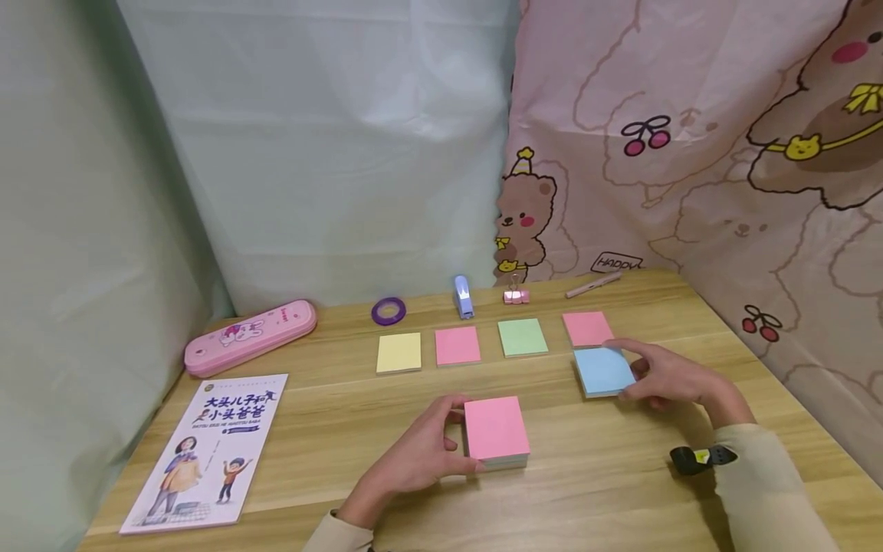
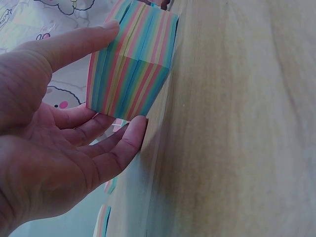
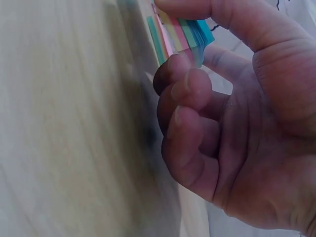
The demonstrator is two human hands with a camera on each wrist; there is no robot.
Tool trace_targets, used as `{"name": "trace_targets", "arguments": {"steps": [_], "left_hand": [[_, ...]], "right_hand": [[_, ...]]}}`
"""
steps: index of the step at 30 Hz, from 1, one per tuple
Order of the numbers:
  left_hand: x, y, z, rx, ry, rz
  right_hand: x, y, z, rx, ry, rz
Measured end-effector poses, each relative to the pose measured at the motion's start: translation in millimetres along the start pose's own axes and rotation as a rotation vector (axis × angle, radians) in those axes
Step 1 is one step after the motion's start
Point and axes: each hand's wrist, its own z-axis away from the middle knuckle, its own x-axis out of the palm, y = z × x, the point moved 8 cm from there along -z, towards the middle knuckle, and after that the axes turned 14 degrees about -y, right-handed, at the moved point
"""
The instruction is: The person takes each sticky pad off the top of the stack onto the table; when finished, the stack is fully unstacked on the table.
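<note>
My left hand (image 1: 424,452) grips a thick stack of sticky notes (image 1: 495,429) with a pink top, thumb on the near side and fingers at the far side. In the left wrist view the stack's striped edges (image 2: 133,61) show many colours. To the right, my right hand (image 1: 672,377) pinches a thinner blue-topped sticky note pad (image 1: 605,371) between thumb and forefinger, its other fingers curled in the right wrist view. That pad overlaps the near edge of a pink pad (image 1: 587,328). Left of it in a row lie green (image 1: 522,337), pink (image 1: 457,346) and yellow (image 1: 398,353) pads.
Along the back of the wooden table (image 1: 331,460) are a purple tape roll (image 1: 376,320), a stapler (image 1: 463,297), a pink binder clip (image 1: 515,296) and a pen (image 1: 593,285). A pink pencil case (image 1: 251,337) and a book (image 1: 207,452) lie at the left.
</note>
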Motion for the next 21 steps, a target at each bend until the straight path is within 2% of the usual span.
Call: {"name": "trace_targets", "arguments": {"steps": [8,21], "left_hand": [[0.1,0.9,0.6,-0.003,-0.004,-0.005],[0.0,0.7,0.9,-0.018,-0.001,-0.003]], "right_hand": [[-2.5,9.3,2.0,0.054,-0.004,0.005],[-6.4,8.2,2.6,0.099,0.005,0.097]]}}
